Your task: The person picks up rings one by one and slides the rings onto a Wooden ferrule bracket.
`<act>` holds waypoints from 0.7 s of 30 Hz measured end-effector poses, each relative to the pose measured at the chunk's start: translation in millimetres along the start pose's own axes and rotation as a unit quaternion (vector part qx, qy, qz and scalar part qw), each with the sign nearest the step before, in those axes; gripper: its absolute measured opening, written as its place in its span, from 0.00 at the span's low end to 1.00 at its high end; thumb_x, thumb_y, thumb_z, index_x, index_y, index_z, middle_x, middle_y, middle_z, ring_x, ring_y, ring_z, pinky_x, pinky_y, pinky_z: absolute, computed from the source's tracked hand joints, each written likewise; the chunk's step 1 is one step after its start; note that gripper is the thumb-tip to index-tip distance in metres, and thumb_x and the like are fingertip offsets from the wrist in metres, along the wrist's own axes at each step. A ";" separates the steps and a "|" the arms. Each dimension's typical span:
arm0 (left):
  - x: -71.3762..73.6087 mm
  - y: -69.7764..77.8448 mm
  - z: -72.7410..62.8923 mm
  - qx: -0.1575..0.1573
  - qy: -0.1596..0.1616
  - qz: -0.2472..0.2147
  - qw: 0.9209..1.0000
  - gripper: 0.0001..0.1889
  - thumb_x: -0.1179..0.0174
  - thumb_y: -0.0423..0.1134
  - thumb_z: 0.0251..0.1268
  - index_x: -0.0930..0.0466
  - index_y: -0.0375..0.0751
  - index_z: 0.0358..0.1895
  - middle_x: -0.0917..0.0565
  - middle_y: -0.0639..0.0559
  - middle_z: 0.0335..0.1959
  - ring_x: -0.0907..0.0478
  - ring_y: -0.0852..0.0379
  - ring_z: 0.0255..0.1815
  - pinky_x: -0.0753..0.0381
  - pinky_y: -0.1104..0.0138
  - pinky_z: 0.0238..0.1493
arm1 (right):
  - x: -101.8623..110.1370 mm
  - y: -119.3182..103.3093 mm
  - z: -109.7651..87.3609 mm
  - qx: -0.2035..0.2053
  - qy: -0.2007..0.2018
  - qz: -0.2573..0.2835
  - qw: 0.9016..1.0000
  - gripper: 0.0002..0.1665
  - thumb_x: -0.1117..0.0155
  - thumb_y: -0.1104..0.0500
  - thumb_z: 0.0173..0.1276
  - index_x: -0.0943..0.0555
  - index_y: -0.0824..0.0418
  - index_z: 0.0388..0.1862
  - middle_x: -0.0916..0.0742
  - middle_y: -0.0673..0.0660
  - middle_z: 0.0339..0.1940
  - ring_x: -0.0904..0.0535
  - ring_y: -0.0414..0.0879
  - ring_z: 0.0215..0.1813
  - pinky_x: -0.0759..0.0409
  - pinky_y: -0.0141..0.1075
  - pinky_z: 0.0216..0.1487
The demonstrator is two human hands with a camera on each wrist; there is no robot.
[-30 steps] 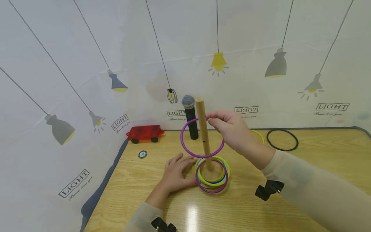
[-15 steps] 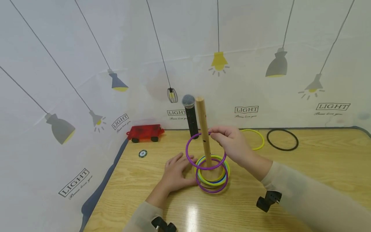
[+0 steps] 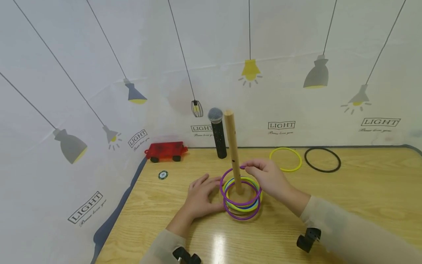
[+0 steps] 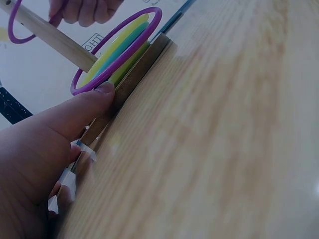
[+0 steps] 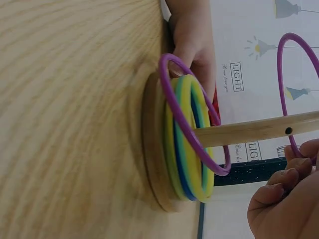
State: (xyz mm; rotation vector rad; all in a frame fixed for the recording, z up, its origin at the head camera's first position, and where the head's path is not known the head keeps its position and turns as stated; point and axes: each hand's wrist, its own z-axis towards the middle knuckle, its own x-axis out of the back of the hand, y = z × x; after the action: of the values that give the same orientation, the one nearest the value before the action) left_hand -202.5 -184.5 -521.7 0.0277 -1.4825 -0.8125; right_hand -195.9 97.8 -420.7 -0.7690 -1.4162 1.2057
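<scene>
A wooden ring-toss stand has an upright post [image 3: 232, 146] on a round base [image 5: 155, 164]. Yellow, teal and blue rings [image 5: 185, 144] are stacked on the base, with a tilted purple ring [image 4: 119, 62] on top. My right hand [image 3: 271, 181] pinches a second purple ring [image 3: 220, 187] by its far edge. That ring encircles the post and hangs above the stack, as both wrist views show. My left hand [image 3: 200, 198] holds the base at its left side, thumb [image 4: 94, 102] against the edge and fingers partly hidden behind.
Behind the stand a black microphone [image 3: 219, 139] stands upright. A red toy car [image 3: 166, 151] and a round chip [image 3: 163, 175] are at the back left. Yellow [image 3: 285, 171] and black [image 3: 323, 171] rings lie flat on the wooden table [image 3: 329, 205] at the back right.
My right hand has lowered the purple ring along the post, from near its top to just above the stack. The left hand has stayed at the base.
</scene>
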 end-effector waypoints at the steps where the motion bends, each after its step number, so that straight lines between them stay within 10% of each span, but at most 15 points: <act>1: 0.3 0.4 0.3 -0.001 0.001 0.001 1.000 0.40 0.28 0.73 0.55 0.20 0.65 0.72 0.27 0.63 0.78 0.46 0.41 0.85 0.51 0.37 0.77 | -0.4 2.2 -0.6 0.002 0.002 -0.003 1.000 0.17 0.43 0.59 0.84 0.11 0.66 0.57 0.11 0.61 0.59 0.20 0.59 0.68 0.26 0.59 0.71; 13: 1.2 2.1 -0.2 -0.004 -0.004 0.007 1.000 0.43 0.29 0.73 0.55 0.22 0.64 0.75 0.27 0.60 0.78 0.45 0.39 0.85 0.51 0.37 0.77 | -11.1 27.0 -4.5 -0.013 0.017 -0.037 0.999 0.14 0.40 0.59 0.82 0.08 0.62 0.51 0.08 0.54 0.48 0.16 0.46 0.53 0.19 0.36 0.52; 21: 2.1 2.9 -0.7 -0.001 -0.003 0.018 1.000 0.43 0.27 0.71 0.55 0.22 0.62 0.75 0.26 0.61 0.78 0.44 0.40 0.85 0.50 0.38 0.77 | -15.1 37.8 -9.5 -0.012 0.003 -0.068 0.998 0.15 0.40 0.58 0.83 0.08 0.60 0.54 0.08 0.53 0.52 0.15 0.51 0.62 0.19 0.49 0.62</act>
State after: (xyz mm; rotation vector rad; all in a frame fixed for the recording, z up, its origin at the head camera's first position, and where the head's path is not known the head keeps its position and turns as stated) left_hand -200.8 -183.7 -518.5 -0.0029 -1.4839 -0.7857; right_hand -189.5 96.9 -462.0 -0.6811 -1.4565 1.0808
